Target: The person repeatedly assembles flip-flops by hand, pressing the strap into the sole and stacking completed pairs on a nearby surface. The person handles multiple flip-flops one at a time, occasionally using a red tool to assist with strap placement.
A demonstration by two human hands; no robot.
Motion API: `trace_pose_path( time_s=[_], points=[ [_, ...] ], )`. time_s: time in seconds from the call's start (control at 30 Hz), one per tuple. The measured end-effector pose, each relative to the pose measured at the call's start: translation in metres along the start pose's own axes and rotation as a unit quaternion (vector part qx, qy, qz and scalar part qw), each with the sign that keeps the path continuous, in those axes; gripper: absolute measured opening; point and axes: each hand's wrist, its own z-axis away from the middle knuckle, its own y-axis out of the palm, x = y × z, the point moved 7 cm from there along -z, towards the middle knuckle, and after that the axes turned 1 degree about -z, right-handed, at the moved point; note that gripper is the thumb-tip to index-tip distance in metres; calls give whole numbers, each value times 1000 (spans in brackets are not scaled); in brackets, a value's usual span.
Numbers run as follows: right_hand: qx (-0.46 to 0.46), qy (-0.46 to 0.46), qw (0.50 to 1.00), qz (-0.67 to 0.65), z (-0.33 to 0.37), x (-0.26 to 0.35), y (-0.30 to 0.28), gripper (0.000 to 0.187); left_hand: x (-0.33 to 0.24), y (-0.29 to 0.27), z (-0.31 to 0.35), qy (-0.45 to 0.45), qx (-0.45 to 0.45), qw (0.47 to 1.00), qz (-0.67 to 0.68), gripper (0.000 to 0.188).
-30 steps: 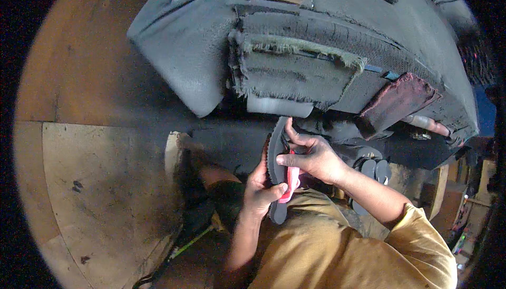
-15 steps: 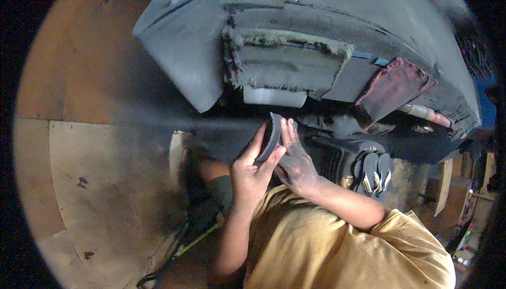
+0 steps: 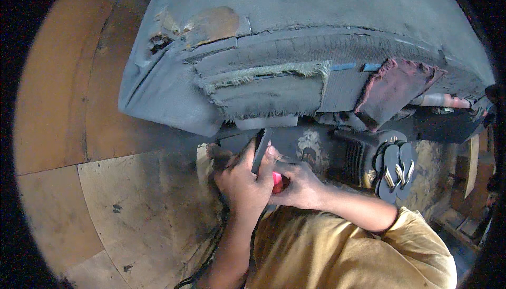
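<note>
My left hand (image 3: pixel 241 178) grips a dark flip-flop sole (image 3: pixel 262 151) and holds it on edge, its narrow side turned up. Close against it on the right, my right hand (image 3: pixel 299 184) is closed around a small bright pink-red object (image 3: pixel 277 179). Its kind is mostly hidden by the fingers. The right thumb or fingertips lie near the sole's face; whether they touch it I cannot tell. Both hands are in front of my body, below the front edge of a dust-covered grey bench (image 3: pixel 295 41).
Frayed cloth pads, one greenish-grey (image 3: pixel 269 96) and one dull red (image 3: pixel 398 91), hang on the bench front. Right of my hands, finished black flip-flops (image 3: pixel 395 170) rest beside a stack of dark soles (image 3: pixel 357 157). Worn boards (image 3: pixel 142 210) cover the floor at left.
The sole has turned more edge-on. My right hand has gone from flat fingers against the sole to a grip on the pink-red object. The view has shifted.
</note>
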Motion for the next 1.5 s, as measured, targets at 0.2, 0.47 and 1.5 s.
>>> trace_pose_path(
  time_s=[0.2,0.47,1.5],
  points=[
    [50,121,986,-106,1,-9,-9,65,10,16,-6,-71,63,988,125,34],
    [31,133,981,135,-21,-40,-38,65,36,82,-25,-72,42,961,264,27],
    [21,159,986,33,-18,-32,-34,57,24,64,-37,-76,32,983,164,38]
  ],
)
